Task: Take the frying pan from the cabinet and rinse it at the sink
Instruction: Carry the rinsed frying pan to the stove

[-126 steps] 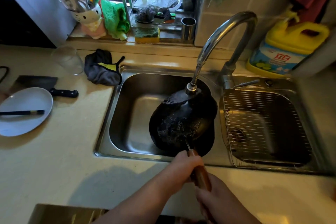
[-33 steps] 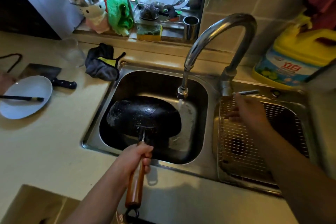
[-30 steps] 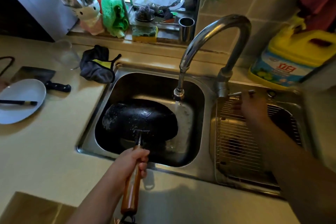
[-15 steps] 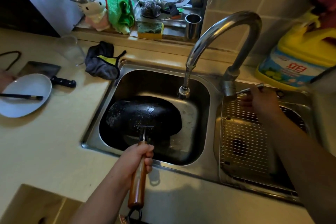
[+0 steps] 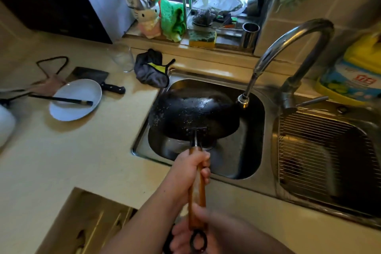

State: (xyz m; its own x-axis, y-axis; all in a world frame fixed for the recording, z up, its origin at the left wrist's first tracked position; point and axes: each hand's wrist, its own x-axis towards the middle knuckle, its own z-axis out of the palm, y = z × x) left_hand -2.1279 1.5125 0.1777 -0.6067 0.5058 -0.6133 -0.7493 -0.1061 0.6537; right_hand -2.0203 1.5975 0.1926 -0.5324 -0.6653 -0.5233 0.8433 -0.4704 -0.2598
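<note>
The black frying pan [image 5: 193, 117] hangs tilted over the left sink basin [image 5: 243, 163], wet, its rim just left of the faucet nozzle [image 5: 243, 100]. Its wooden handle [image 5: 196, 196] runs toward me. My left hand [image 5: 190, 168] grips the handle near the pan. My right hand [image 5: 198, 233] holds the handle's lower end by the hanging ring. No water stream shows at the faucet [image 5: 288, 43].
Right basin [image 5: 329, 161] holds a wire rack. Yellow detergent jug [image 5: 354, 76] stands behind it. On the left counter lie a white plate [image 5: 74, 107] with chopsticks, a cleaver [image 5: 97, 78], a glass [image 5: 121, 59] and a dark cloth [image 5: 150, 70]. An open drawer [image 5: 92, 222] sits below.
My right hand left the faucet lever and took the handle's end. The water stopped. The pan rose from the basin and moved right, toward the nozzle.
</note>
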